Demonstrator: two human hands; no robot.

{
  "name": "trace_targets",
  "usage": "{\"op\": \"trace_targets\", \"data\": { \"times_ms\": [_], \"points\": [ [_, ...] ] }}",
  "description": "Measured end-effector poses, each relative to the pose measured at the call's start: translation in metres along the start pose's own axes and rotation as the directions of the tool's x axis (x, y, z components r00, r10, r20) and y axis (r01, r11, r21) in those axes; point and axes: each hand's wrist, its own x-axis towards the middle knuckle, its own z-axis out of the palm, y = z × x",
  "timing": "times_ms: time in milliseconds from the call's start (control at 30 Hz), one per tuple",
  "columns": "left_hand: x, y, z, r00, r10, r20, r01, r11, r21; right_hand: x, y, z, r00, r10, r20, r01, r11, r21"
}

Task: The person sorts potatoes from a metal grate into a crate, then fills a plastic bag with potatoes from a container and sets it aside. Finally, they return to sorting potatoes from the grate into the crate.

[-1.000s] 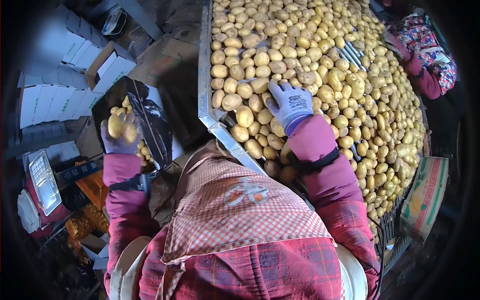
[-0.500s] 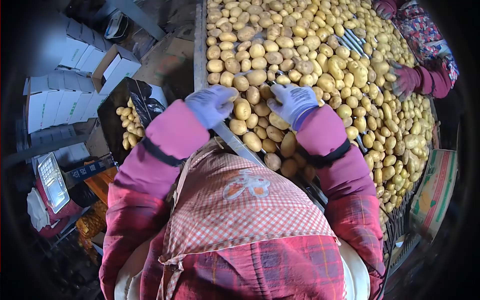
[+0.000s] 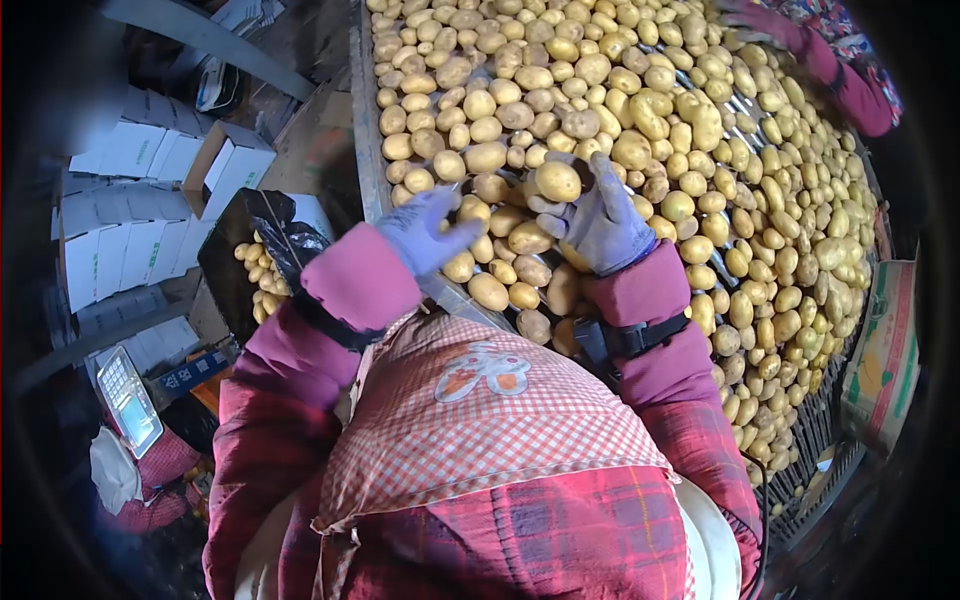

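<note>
Many yellow potatoes [image 3: 630, 150] cover a sorting table with metal rollers. My right hand [image 3: 605, 222], in a pale purple glove, is turned partly palm up with its fingers curled around one potato [image 3: 558, 181], just above the others. My left hand [image 3: 428, 232], gloved alike and slightly blurred, hovers over the table's near left edge beside several potatoes. Its thumb stands apart from the fingers, and no potato shows in it.
A metal rim [image 3: 366, 130] borders the table on the left. Beyond it are white cartons [image 3: 125, 235], a box with a black bag [image 3: 285, 235] and potatoes inside, and a scale [image 3: 130, 400]. A co-worker's sleeve [image 3: 850, 90] reaches in at upper right, near a printed carton [image 3: 880, 360].
My right hand has turned over and now holds a potato. The left hand has shifted slightly down and spread its thumb. The co-worker's arm has moved up, and the view has shifted.
</note>
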Motion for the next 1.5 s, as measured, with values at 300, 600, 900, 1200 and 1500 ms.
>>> {"op": "trace_targets", "data": {
  "times_ms": [300, 600, 900, 1200, 1500],
  "points": [
    [0.016, 0.004, 0.017, 0.994, -0.096, 0.046, 0.104, 0.781, -0.616, 0.001, -0.002, 0.001, 0.998, -0.064, -0.017, 0.064, 0.998, 0.006],
    [-0.023, 0.024, -0.015, 0.956, 0.102, 0.273, 0.29, -0.443, -0.848, -0.001, 0.004, 0.052, 0.908, -0.249, 0.336, 0.417, 0.476, -0.775],
    [-0.072, -0.065, -0.031, 0.994, 0.081, 0.067, 0.102, -0.586, -0.804, -0.009, 0.006, 0.054, 0.957, -0.226, 0.18, 0.289, 0.737, -0.611],
    [-0.178, -0.331, -0.06, 0.701, -0.535, -0.472, -0.073, 0.604, -0.794, -0.104, -0.021, -0.043, 0.872, -0.305, 0.382, 0.205, -0.481, -0.852],
    [-0.022, 0.036, 0.002, 0.861, 0.479, -0.168, -0.5, 0.858, -0.115, -0.064, -0.005, -0.031, 0.907, -0.196, 0.372, 0.082, -0.785, -0.615]
  ]
}}
